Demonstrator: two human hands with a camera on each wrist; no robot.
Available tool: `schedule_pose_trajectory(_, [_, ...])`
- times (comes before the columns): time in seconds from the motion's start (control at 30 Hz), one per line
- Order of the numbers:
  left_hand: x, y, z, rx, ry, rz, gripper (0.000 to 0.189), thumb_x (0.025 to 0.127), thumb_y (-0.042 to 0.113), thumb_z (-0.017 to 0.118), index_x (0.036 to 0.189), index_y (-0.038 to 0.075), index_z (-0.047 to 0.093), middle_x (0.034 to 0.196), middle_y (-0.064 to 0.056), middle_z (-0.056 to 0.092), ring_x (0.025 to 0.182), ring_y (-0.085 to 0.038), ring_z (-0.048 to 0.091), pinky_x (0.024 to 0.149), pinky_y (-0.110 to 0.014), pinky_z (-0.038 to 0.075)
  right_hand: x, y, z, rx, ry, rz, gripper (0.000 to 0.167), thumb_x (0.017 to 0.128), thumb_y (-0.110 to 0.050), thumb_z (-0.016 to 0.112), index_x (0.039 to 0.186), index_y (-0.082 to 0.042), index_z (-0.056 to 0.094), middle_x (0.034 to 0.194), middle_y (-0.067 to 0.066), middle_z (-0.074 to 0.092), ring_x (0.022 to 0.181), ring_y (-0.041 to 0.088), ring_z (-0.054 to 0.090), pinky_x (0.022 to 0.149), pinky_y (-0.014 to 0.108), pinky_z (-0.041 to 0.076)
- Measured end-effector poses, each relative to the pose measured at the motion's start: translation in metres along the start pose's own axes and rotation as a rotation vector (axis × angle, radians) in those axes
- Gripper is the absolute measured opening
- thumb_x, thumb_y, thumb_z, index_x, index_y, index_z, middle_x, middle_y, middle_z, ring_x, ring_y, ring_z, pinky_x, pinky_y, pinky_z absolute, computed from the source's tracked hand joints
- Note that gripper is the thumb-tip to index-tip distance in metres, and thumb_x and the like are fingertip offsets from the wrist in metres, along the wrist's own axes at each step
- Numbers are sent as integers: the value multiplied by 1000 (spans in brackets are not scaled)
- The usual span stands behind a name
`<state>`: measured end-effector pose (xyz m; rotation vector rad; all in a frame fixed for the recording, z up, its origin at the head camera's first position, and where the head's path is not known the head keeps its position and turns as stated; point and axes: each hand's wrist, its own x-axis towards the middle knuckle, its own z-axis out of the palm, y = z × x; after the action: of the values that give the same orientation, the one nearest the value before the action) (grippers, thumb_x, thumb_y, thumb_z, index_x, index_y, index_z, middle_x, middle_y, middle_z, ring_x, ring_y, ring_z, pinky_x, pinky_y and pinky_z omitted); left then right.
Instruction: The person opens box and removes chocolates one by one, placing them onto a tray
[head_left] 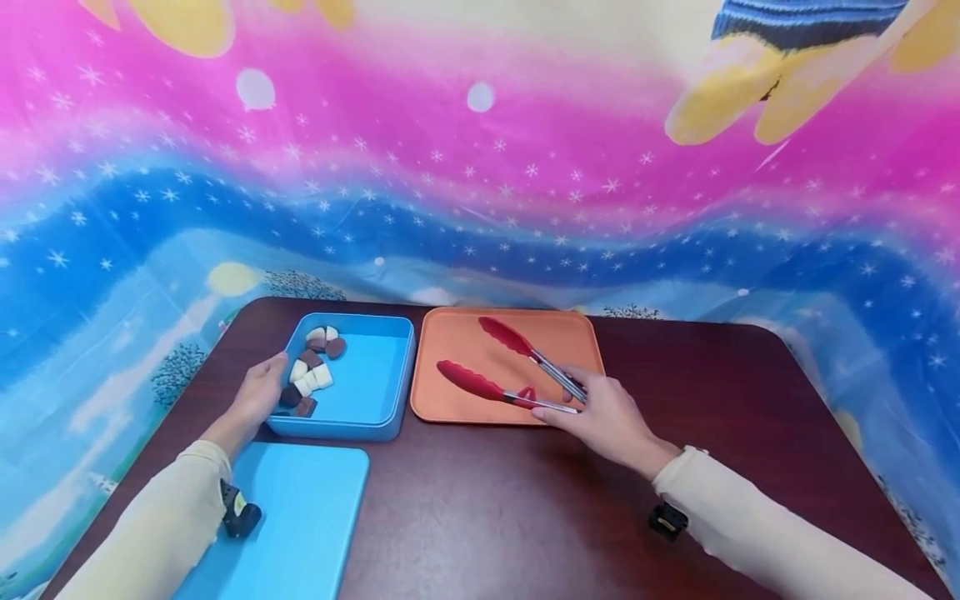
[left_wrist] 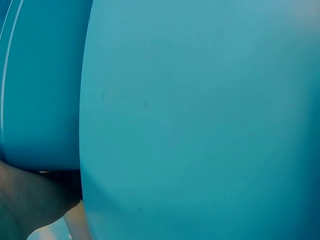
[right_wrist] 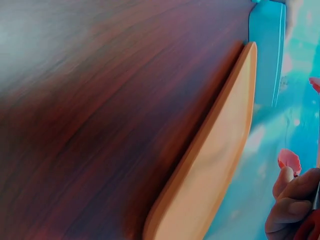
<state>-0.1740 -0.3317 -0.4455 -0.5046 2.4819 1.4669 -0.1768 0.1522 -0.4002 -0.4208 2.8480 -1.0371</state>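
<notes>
Red-tipped metal tongs (head_left: 517, 395) are gripped near their back end by my right hand (head_left: 611, 421), their two arms spread apart over the orange tray (head_left: 435, 400). In the right wrist view, curled fingers (right_wrist: 292, 212) show around the tongs. My left hand (head_left: 258, 390) holds the left wall of a blue box (head_left: 405, 375), thumb at the rim. Along the left side of that box lie several white and brown chocolate-like pieces (head_left: 318, 377). The left wrist view is mostly filled by the flat blue lid (left_wrist: 200, 110), with the box wall (left_wrist: 45, 90) beside it.
The blue lid (head_left: 300, 517) lies flat on the dark wooden table (head_left: 510, 517), in front of the box and under my left forearm. Box and tray stand side by side near the back edge. A colourful printed cloth (head_left: 450, 183) hangs behind the table.
</notes>
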Motion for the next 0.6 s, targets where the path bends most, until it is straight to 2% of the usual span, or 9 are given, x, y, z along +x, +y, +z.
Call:
schedule_pose_trajectory(0.2, [1,0,1,-10,0,3,77,107,57,10,162,4,-1,169,-25,1,155,-50,2,122,-71,12,8,-14,17,12,-18,-32,79,78,-61,80,140,-18,58,82,-1,60,62,16,49,52,29,46])
schedule_pose_trajectory(0.47, [0,0,-2,3,1,-5,79,106,60,10,162,6,-2,169,-25,1,155,-51,4,121,-73,13,18,-35,27,-3,-28,-78,77,79,-62,79,140,-20,58,78,-3,58,62,15,50,52,29,44])
schedule_pose_trajectory(0.6, [3,0,-2,-1,-1,-12,79,106,60,10,162,6,-2,169,-24,-1,155,-50,2,122,-72,12,21,-42,33,-6,-44,-92,78,78,-62,79,141,-20,58,82,-3,60,64,15,50,55,30,45])
